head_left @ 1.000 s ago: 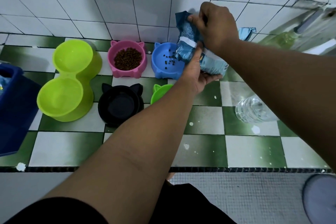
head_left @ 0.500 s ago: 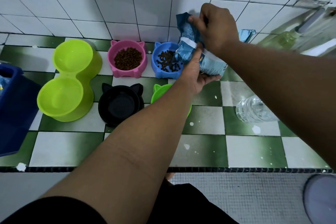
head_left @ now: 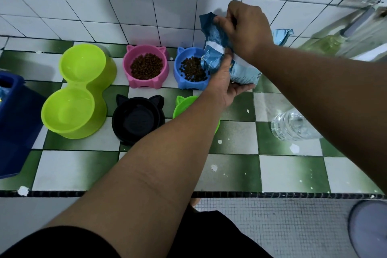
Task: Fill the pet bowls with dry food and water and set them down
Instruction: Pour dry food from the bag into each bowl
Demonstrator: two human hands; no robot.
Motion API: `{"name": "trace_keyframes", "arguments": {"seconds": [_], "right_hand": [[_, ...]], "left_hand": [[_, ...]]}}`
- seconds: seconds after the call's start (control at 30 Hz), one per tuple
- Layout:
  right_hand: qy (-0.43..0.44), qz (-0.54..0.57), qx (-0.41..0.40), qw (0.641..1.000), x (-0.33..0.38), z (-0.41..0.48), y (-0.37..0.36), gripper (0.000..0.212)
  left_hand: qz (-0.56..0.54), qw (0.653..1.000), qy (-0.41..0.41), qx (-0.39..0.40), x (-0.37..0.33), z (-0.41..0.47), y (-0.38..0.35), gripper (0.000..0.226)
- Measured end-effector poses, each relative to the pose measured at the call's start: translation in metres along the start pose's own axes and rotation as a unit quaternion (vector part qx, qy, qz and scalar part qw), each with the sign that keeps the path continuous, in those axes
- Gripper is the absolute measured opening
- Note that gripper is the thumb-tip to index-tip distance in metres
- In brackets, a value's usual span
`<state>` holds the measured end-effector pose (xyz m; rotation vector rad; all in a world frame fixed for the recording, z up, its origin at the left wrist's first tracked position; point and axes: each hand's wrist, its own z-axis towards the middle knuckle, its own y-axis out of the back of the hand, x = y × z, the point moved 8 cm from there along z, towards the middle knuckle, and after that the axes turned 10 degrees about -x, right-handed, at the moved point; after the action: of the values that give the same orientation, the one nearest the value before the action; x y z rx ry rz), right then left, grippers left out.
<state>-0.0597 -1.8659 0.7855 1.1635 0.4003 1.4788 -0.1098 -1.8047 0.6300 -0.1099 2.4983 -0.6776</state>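
Pours dry food, by the look of it midway through the second bowl. Pinches the crumpled top of the food bag (head_left: pixel 240 71) with the right hand (head_left: pixel 247 27), fingers curled over it close to the wall. Cups the bag's lower side with the left hand (head_left: pixel 224 84), thumb pressed on the front, fingers curled beneath. Holds the bag tilted, long axis running from upper right down to lower left, mouth just over the right rim of the blue bowl (head_left: pixel 188 85). That bowl set against the wall on the counter (head_left: pixel 293 174), carrying a loose layer of kibble, less heaped than in the pink bowl (head_left: pixel 144 84) just beside it on the left.

Bowls without food, all nearer the body than the grip:
- small green bowl (head_left: pixel 184 104), right under the left forearm
- black bowl (head_left: pixel 136 119), just left of it
- double green bowl (head_left: pixel 98 98), farther left

Probably calls for righting the bag first, then drawing it back toward the body, left hand nearer. Water bottle (head_left: pixel 293 125) partly hidden under the right forearm, untouched.
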Motion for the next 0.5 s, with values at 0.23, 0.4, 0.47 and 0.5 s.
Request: {"name": "trace_keyframes", "arguments": {"seconds": [0.23, 0.4, 0.47, 0.5], "right_hand": [[0.013, 0.000, -0.001, 1.000, 0.0035, 0.0063, -0.0020, 0.036], [0.015, 0.001, -0.001, 1.000, 0.0029, 0.0061, -0.0036, 0.037], [0.014, 0.005, -0.002, 1.000, 0.0018, 0.0065, -0.0037, 0.037], [0.013, 0.007, -0.002, 1.000, 0.0014, 0.0064, -0.0039, 0.037]], "left_hand": [[0.002, 1.000, -0.020, -0.006, -0.0091, -0.0003, -0.0015, 0.066], [-0.004, 1.000, -0.020, 0.000, -0.0068, 0.0010, -0.0006, 0.068], [-0.005, 1.000, -0.021, 0.000, -0.0068, 0.0025, -0.0003, 0.071], [-0.005, 1.000, -0.021, -0.001, -0.0068, 0.0033, -0.0002, 0.071]]}}
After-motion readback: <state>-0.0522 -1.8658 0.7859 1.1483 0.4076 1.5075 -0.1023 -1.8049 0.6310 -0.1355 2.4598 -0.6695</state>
